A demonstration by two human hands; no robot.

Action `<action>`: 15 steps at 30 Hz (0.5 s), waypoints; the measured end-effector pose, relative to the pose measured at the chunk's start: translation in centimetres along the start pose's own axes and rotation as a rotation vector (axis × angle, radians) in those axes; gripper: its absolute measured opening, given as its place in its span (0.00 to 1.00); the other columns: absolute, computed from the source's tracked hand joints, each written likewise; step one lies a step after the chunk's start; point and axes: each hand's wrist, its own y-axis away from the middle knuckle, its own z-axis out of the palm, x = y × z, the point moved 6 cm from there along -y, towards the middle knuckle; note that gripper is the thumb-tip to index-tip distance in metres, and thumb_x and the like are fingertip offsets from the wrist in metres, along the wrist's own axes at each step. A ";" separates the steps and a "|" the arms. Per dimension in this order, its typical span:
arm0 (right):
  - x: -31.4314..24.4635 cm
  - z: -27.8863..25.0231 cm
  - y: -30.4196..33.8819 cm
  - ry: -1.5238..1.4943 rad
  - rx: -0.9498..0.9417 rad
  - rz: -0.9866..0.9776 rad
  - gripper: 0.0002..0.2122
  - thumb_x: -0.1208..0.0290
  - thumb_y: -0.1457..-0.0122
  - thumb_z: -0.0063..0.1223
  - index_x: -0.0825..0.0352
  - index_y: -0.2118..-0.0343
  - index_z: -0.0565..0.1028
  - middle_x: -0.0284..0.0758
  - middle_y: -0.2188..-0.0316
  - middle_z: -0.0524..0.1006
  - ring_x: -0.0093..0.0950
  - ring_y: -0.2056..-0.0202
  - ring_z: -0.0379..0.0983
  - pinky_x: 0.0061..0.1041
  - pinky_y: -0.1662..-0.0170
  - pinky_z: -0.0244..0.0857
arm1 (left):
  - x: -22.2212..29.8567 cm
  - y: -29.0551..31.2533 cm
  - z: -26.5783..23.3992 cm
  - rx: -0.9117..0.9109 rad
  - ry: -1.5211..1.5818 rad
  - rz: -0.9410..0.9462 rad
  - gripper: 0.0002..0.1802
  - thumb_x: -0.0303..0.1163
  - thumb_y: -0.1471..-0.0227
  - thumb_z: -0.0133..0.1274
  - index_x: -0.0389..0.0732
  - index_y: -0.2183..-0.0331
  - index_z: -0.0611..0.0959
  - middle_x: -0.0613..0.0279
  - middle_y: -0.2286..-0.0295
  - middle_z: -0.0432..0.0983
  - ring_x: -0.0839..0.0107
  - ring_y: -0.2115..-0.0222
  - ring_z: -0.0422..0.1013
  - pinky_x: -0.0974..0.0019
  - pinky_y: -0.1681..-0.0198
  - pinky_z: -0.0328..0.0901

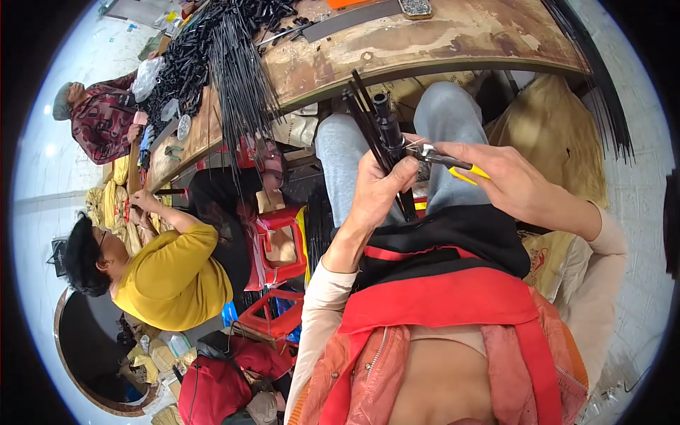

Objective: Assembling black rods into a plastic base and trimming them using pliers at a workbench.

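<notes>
My left hand (pixel 382 185) is closed around what looks like a black umbrella frame (pixel 387 120), with a ribbed tubular piece at its upper end. Thin black ribs (pixel 360 106) stick out beside that tube, and the bundle's lower end comes out below my fingers. In my right hand (pixel 504 173) is a pair of pliers (pixel 448 160) with black and yellow handles. Its jaws meet the tubular piece near my left thumb, where a short bit of thin wire shows. Exactly what the jaws grip is too small to tell. Both hands are above my lap.
Across the front runs a worn wooden table (pixel 453 46), bearing a pile of black plastic parts (pixel 180 78), long black rods (pixel 237 64) and a small tray of metal bits (pixel 416 8). Two people sit at the left. Red stools (pixel 273 312) stand beside me; a sack (pixel 552 127) is at right.
</notes>
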 end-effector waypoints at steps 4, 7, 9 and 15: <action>-0.5 0.0 -0.3 0.038 0.009 -0.040 0.23 0.82 0.43 0.47 0.65 0.42 0.65 0.48 0.60 0.75 0.48 0.59 0.72 0.38 0.57 0.65 | 0.1 0.2 0.6 -0.028 -0.014 -0.020 0.17 0.31 0.44 0.56 0.34 0.55 0.77 0.74 0.80 0.65 0.85 0.81 0.57 0.77 0.79 0.52; -0.9 0.1 -0.5 0.087 0.042 -0.066 0.21 0.78 0.43 0.50 0.64 0.45 0.66 0.46 0.65 0.76 0.47 0.66 0.74 0.37 0.64 0.67 | 0.5 0.1 0.0 -0.047 -0.047 -0.019 0.18 0.33 0.45 0.57 0.35 0.54 0.77 0.74 0.78 0.67 0.85 0.80 0.58 0.77 0.77 0.54; -1.8 -0.8 -0.5 0.152 0.078 -0.086 0.19 0.74 0.42 0.54 0.63 0.48 0.66 0.45 0.70 0.77 0.45 0.71 0.75 0.36 0.69 0.67 | 1.1 0.1 0.3 -0.084 -0.075 -0.035 0.22 0.35 0.46 0.59 0.35 0.52 0.77 0.75 0.75 0.71 0.86 0.78 0.59 0.79 0.75 0.55; -1.5 1.0 1.1 -0.528 -0.404 0.690 0.27 0.72 0.50 0.62 0.74 0.49 0.62 0.39 0.78 0.70 0.35 0.76 0.73 0.30 0.72 0.65 | 1.1 0.6 0.9 -0.159 -0.099 -0.054 0.24 0.38 0.45 0.58 0.35 0.50 0.76 0.76 0.76 0.69 0.86 0.78 0.58 0.79 0.74 0.55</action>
